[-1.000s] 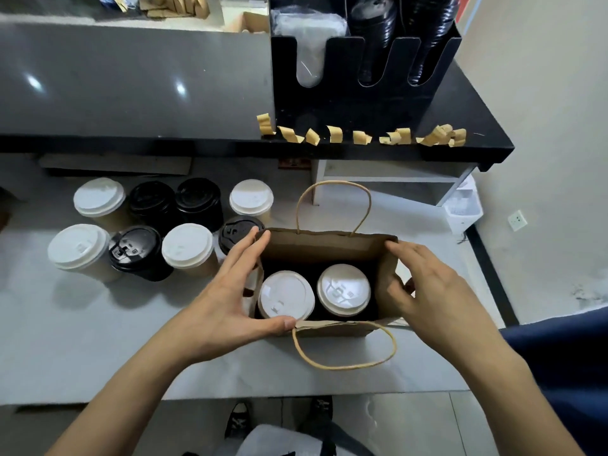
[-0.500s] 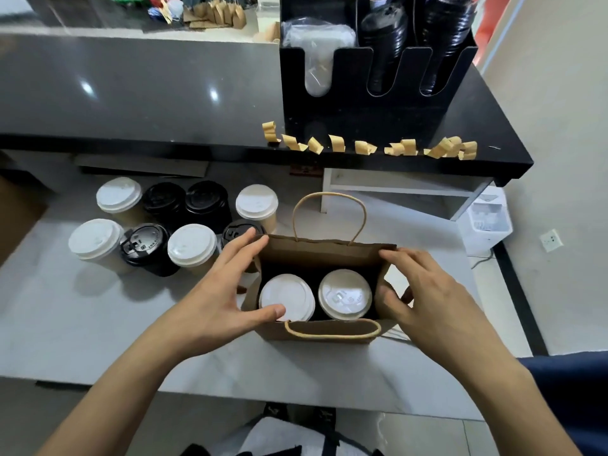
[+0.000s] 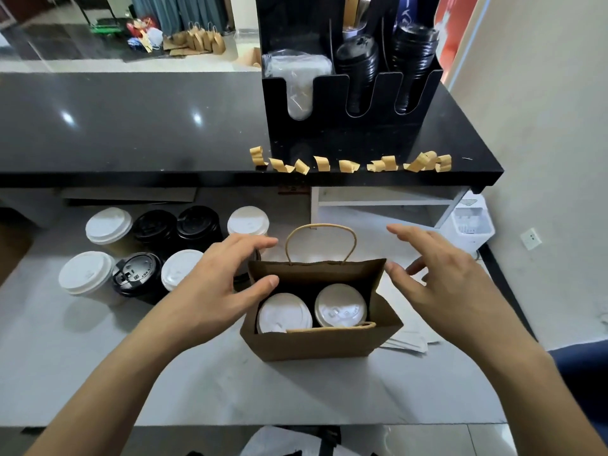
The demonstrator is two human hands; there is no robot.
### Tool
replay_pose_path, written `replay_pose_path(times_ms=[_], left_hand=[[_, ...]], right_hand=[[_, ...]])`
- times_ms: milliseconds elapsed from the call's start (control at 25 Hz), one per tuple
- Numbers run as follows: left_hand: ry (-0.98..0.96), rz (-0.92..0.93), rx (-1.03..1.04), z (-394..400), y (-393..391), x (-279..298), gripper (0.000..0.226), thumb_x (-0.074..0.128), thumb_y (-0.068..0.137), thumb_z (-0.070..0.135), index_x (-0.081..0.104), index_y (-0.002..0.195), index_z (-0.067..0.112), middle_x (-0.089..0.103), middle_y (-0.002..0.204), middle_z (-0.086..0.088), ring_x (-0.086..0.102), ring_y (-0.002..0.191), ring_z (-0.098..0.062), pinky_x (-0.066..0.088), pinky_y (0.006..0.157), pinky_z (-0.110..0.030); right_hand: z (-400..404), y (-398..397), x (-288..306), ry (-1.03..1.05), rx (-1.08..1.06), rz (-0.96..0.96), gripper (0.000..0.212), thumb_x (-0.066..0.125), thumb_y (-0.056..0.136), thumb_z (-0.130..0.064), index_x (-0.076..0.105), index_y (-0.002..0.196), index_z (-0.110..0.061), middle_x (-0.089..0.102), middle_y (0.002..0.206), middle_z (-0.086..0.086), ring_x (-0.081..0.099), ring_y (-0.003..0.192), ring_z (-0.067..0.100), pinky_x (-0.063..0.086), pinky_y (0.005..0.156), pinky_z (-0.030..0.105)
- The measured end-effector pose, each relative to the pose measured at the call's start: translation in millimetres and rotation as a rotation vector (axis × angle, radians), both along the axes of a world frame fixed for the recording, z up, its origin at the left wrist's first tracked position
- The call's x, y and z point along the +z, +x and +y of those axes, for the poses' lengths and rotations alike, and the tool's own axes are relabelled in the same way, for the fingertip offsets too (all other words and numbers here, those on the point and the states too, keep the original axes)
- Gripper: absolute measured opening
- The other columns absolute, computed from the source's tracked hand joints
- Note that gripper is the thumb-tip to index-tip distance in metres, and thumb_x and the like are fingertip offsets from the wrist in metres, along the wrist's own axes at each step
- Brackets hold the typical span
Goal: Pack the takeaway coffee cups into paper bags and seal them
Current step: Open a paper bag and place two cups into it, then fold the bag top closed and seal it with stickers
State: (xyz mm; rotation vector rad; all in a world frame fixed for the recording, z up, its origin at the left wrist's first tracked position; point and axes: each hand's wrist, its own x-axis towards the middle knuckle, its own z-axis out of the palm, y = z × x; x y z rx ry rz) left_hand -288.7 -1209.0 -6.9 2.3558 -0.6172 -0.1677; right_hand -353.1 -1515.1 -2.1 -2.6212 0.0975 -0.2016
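Note:
A brown paper bag (image 3: 316, 343) stands open on the white counter (image 3: 98, 373), with two white-lidded coffee cups (image 3: 284, 315) (image 3: 340, 307) side by side inside. Its far handle stands upright; the near handle lies folded over the cups. My left hand (image 3: 217, 287) is at the bag's left end, fingers straight, thumb touching the left rim. My right hand (image 3: 441, 281) hovers by the right end with fingers spread, thumb tip close to the right rim and holding nothing. Left of the bag stand several more cups with white lids (image 3: 108, 225) and black lids (image 3: 138, 273).
A raised black counter (image 3: 131, 133) runs across the back, with several curled brown tape strips (image 3: 348, 164) along its front edge and a black lid-and-cup organiser (image 3: 348, 93) on top. White paper lies right of the bag (image 3: 411, 343). A wall is at right.
Both hands have let go of the bag's ends and opened; the right hand has lifted up and away. The near handle has flipped from outside the bag to lie over the cups.

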Motion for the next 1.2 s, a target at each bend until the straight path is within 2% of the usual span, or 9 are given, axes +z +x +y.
replay_pose_path(times_ms=[80,240,440,560,720,880,1040,1200], left_hand=[[0.009,-0.039,0.010,-4,5,8,0.047,0.061,0.094,0.049,0.049,0.139,0.044,0.053,0.131,0.025,0.043,0.128,-0.003,0.040,0.107,-0.032],[-0.001,-0.140,-0.032,-15,17,33,0.056,0.052,0.088,0.063,0.048,0.140,0.045,0.050,0.135,0.030,0.039,0.133,-0.001,0.038,0.109,-0.026],[-0.021,-0.278,-0.040,-24,42,80,0.052,0.053,0.090,0.057,0.049,0.140,0.044,0.050,0.135,0.033,0.038,0.135,0.000,0.032,0.108,-0.019],[-0.052,-0.343,-0.011,-30,62,108,0.045,0.060,0.093,0.048,0.052,0.137,0.042,0.054,0.130,0.030,0.040,0.132,0.001,0.028,0.105,-0.008],[-0.061,-0.410,-0.007,-42,87,139,0.044,0.060,0.096,0.044,0.048,0.137,0.047,0.049,0.127,0.038,0.035,0.133,0.008,0.025,0.101,-0.001],[-0.058,-0.447,-0.015,-51,112,160,0.045,0.059,0.095,0.046,0.045,0.137,0.049,0.045,0.127,0.042,0.030,0.132,0.016,0.026,0.099,0.000],[-0.046,-0.470,-0.025,-63,143,174,0.043,0.056,0.095,0.049,0.042,0.136,0.052,0.042,0.127,0.044,0.028,0.133,0.018,0.029,0.097,0.000],[-0.056,-0.469,-0.026,-79,175,182,0.045,0.057,0.096,0.049,0.039,0.137,0.053,0.040,0.127,0.045,0.030,0.129,0.018,0.038,0.091,-0.011]], right_hand=[[-1,6,9,0.003,0.001,-0.047,0.049,0.057,0.094,-0.045,0.045,0.141,-0.045,0.055,0.118,-0.023,0.063,0.090,0.003,0.058,0.081,0.041],[1,24,31,-0.005,0.019,-0.122,0.050,0.056,0.095,-0.045,0.044,0.143,-0.044,0.055,0.116,-0.021,0.062,0.095,0.002,0.060,0.082,0.035],[4,57,70,-0.011,0.068,-0.244,0.049,0.055,0.093,-0.046,0.047,0.141,-0.044,0.055,0.116,-0.024,0.065,0.090,0.002,0.060,0.081,0.036],[5,80,96,-0.007,0.085,-0.329,0.045,0.055,0.093,-0.045,0.050,0.138,-0.044,0.056,0.110,-0.026,0.064,0.086,0.000,0.057,0.081,0.038],[5,112,125,-0.023,0.108,-0.391,0.042,0.057,0.095,-0.042,0.053,0.137,-0.042,0.057,0.107,-0.024,0.064,0.083,-0.001,0.057,0.075,0.033],[1,145,146,-0.042,0.126,-0.431,0.042,0.054,0.094,-0.047,0.053,0.136,-0.045,0.056,0.106,-0.027,0.063,0.083,-0.005,0.056,0.075,0.026],[-4,185,160,-0.030,0.124,-0.460,0.037,0.053,0.095,-0.049,0.057,0.131,-0.042,0.060,0.103,-0.026,0.063,0.082,-0.003,0.057,0.073,0.030],[-7,232,170,0.002,0.099,-0.481,0.024,0.060,0.097,-0.041,0.065,0.120,-0.038,0.065,0.096,-0.022,0.063,0.078,-0.002,0.056,0.072,0.029]])
